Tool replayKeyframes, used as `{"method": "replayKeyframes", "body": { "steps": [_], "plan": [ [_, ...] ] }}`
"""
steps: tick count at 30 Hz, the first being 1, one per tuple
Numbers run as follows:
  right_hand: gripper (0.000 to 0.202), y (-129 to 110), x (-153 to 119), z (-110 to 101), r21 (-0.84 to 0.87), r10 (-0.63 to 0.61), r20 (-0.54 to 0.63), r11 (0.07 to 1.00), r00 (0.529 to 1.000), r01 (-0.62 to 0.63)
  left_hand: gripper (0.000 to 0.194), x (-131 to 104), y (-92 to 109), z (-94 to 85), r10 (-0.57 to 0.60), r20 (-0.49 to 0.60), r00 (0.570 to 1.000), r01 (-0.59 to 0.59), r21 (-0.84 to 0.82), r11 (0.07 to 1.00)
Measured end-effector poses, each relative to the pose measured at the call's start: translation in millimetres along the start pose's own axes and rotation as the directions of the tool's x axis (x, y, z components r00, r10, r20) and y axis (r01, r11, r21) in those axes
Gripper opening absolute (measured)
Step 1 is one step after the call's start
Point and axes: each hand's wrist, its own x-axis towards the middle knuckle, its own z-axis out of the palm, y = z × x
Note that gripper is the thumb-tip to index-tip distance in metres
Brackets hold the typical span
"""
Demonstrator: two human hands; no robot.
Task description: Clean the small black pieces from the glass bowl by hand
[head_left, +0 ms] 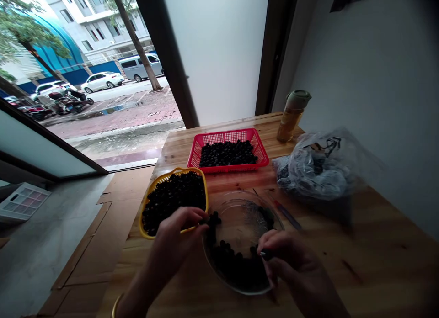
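Observation:
My left hand (178, 233) is closed in a pinch between the yellow basket and the left rim of a clear round bowl. A small dark piece shows at its fingertips, too dim to name. My right hand (291, 258) pinches a small black part with a shiny tip over the bowl's right side. The clear bowl (236, 197) holds many small round black parts (236, 265) along its near side and thin metal pins (255, 217) toward the back right. Beside my left hand, the yellow basket (206, 190) is filled with similar black parts.
A red basket (262, 160) of black parts stands farther back. To the right lie a slim tool with a dark handle (290, 217) and a bulging clear plastic bag (318, 172). A bottle of amber liquid (291, 119) stands behind them on the wooden table (377, 245).

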Motion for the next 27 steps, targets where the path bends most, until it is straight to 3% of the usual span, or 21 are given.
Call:
{"method": "replayKeyframes", "body": {
  "steps": [2, 5, 9, 14, 16, 22, 27],
  "plan": [
    [0.008, 1.1, 1.4, 8.2, 0.065, 0.009, 0.04, 0.998, 0.999, -0.012, 0.013, -16.8, 24.2, 12.0, -0.027, 0.013, 1.0, 0.029, -0.335, 0.942],
    [0.009, 2.2, 3.2, 20.1, 0.159, -0.001, 0.063, 0.987, 0.998, -0.009, 0.013, -32.2, 49.3, 34.8, -0.069, 0.024, 0.997, 0.069, -0.616, 0.784],
    [0.008, 3.5, 1.3, 25.1, 0.219, -0.018, 0.027, 0.976, 0.999, 0.012, 0.009, -37.7, 57.1, 61.2, -0.111, 0.044, 0.993, 0.106, -0.758, 0.643],
    [0.009, 7.2, -2.8, 21.2, 0.208, 0.005, -0.059, 0.978, 0.998, 0.008, 0.016, -43.9, 61.2, 79.9, -0.267, 0.149, 0.952, 0.258, -0.861, 0.438],
    [0.011, 8.7, -3.5, 20.4, 0.191, -0.002, -0.092, 0.981, 0.996, 0.02, 0.017, -46.5, 65.1, 80.7, -0.289, 0.15, 0.946, 0.267, -0.866, 0.423],
    [0.011, 7.1, -3.4, 21.0, 0.158, -0.02, -0.113, 0.987, 0.993, 0.038, 0.026, -53.7, 66.6, 69.6, -0.211, 0.156, 0.965, 0.244, -0.833, 0.497],
    [0.011, 3.7, -3.0, 20.7, 0.147, -0.003, -0.074, 0.989, 0.997, 0.014, 0.021, -57.7, 58.6, 69.9, -0.249, 0.22, 0.943, 0.314, -0.837, 0.449]
  ]
}}
